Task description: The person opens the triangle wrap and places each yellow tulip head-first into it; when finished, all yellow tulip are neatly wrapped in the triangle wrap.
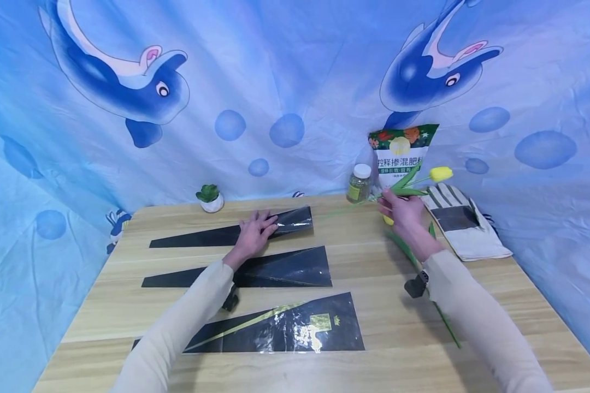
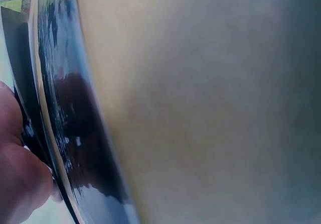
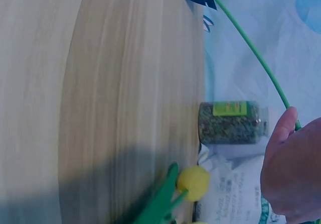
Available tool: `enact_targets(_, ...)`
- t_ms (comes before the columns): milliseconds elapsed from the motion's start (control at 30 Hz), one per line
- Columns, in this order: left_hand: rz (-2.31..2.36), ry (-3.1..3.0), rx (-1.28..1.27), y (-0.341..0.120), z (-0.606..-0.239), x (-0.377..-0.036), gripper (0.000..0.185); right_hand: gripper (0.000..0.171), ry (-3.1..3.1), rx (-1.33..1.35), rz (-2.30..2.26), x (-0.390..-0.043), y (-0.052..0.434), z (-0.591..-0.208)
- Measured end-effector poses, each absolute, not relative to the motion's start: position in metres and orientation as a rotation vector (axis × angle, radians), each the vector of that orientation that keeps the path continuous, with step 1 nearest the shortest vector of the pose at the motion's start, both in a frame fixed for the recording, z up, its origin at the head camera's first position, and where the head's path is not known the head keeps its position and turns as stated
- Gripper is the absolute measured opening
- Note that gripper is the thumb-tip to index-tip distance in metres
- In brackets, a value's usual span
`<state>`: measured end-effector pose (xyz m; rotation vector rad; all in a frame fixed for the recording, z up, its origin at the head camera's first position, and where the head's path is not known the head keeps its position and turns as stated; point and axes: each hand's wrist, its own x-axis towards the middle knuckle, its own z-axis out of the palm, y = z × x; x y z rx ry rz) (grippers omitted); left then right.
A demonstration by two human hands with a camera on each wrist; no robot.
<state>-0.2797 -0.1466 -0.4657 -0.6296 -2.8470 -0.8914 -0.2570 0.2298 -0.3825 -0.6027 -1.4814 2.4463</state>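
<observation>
A yellow tulip [image 1: 440,174] is pinched in the right hand [image 1: 404,212] above the table [image 1: 398,344], its stem slanting toward the farthest black tapered sleeve [image 1: 296,219]. The left hand [image 1: 257,232], fingers spread, rests on that sleeve. A white-capped jar [image 1: 358,185] stands behind.

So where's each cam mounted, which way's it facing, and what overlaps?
Head: on the head, looking forward and down at the table; both sleeved forearms, left grip and right grip show.
Left wrist: on that wrist, close over the tabletop and a glossy black sheet; part of the left grip at the left edge.
Right wrist: on that wrist, toward the far edge and blue backdrop, scene turned sideways; right grip at the right edge.
Shared, head and right wrist: jar, held tulip stem.
</observation>
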Motion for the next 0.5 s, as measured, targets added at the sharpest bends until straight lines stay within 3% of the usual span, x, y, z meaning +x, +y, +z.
enact_targets(500, -0.929, -2.813, -0.634, -0.148, -0.466, -0.278, 0.041, 0.040, -1.563, -0.541, 2.470, -0.267, 0.177, -0.410)
